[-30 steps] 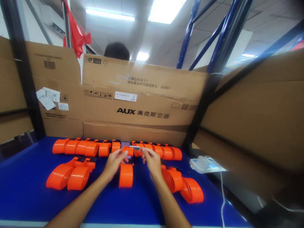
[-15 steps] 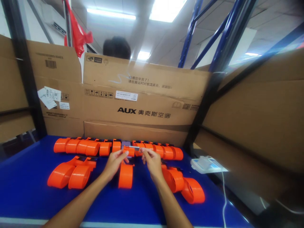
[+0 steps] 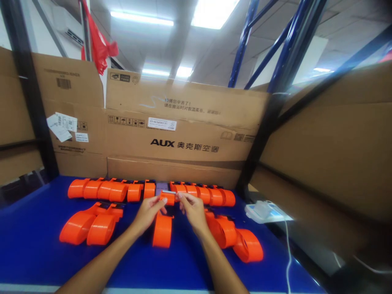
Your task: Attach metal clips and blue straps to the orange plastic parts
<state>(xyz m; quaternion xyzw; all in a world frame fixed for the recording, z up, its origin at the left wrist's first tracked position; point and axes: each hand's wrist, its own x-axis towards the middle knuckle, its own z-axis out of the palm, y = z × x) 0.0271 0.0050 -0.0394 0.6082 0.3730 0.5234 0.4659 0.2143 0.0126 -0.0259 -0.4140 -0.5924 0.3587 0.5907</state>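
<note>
the left hand (image 3: 149, 212) and right hand (image 3: 190, 210) cover the far end of the orange dispenser (image 3: 163, 228) at 12 o'clock of it, so whether the fingers pinch it or only touch cannot be told. both forearms run off the bottom edge. small print on the carton (image 3: 183, 122) labels is too fine to read. the white device (image 3: 263, 211) at 3 o'clock is blurred; its cable leaves the frame below.

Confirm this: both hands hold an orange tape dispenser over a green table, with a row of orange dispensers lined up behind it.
Not quite: the table is blue, not green, as the head view shows. The rest stands: the left hand and right hand hold an orange dispenser, with the row of orange dispensers behind it.
</note>
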